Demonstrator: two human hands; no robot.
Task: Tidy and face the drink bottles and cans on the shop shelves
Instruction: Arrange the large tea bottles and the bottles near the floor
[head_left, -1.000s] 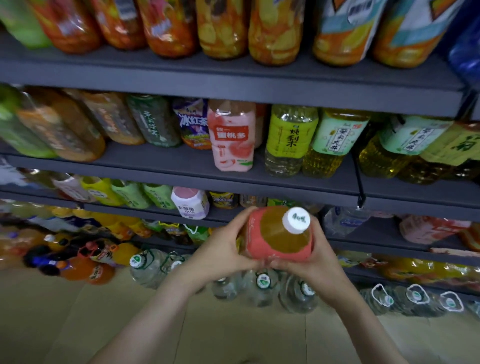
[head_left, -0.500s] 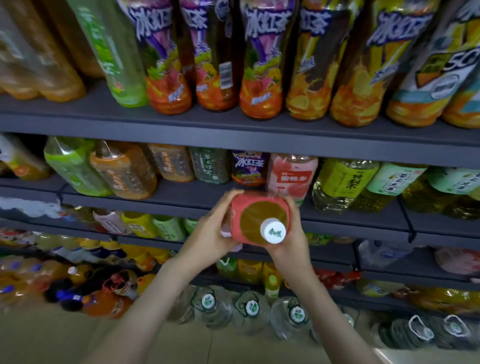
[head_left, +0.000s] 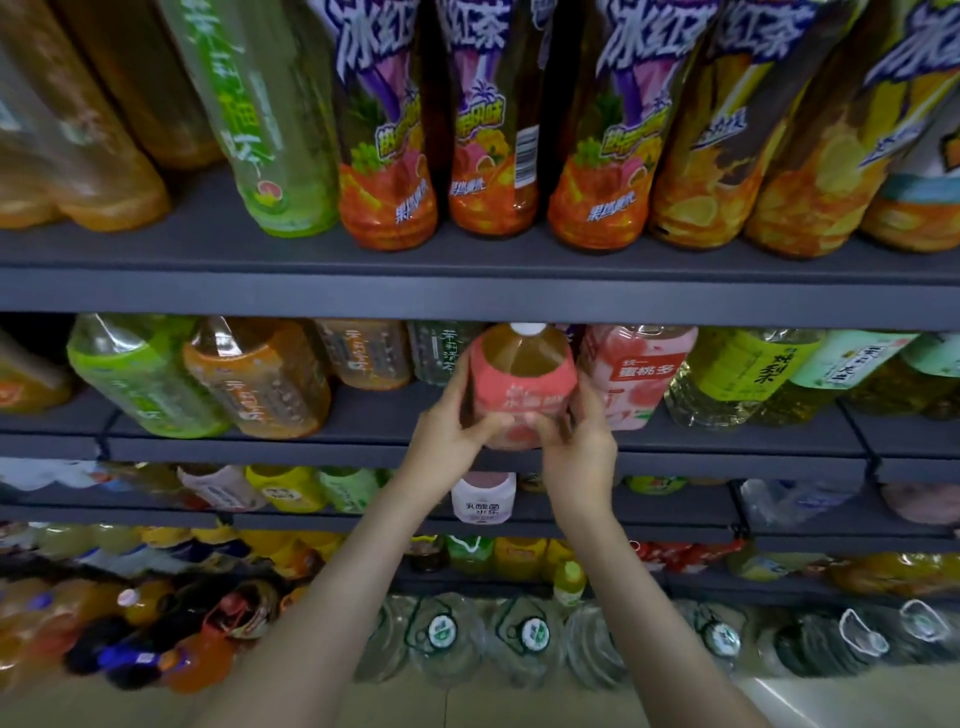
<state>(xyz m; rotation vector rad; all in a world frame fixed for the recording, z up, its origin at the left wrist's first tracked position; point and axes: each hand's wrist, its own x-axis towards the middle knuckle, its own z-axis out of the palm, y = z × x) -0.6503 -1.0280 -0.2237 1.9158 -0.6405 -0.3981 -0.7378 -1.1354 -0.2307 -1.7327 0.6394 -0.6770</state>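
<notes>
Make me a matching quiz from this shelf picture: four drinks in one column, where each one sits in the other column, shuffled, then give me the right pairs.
Things
1. pink-label bottle
2. small white bottle
3. barcode bottle
4. clear water jugs

Places
A. lowest row, by the floor
B. standing on the top shelf
C. held between the left hand and the right hand
D. on the shelf below the hands, between the forearms

Pairs: 1-C, 2-D, 3-B, 4-A
</notes>
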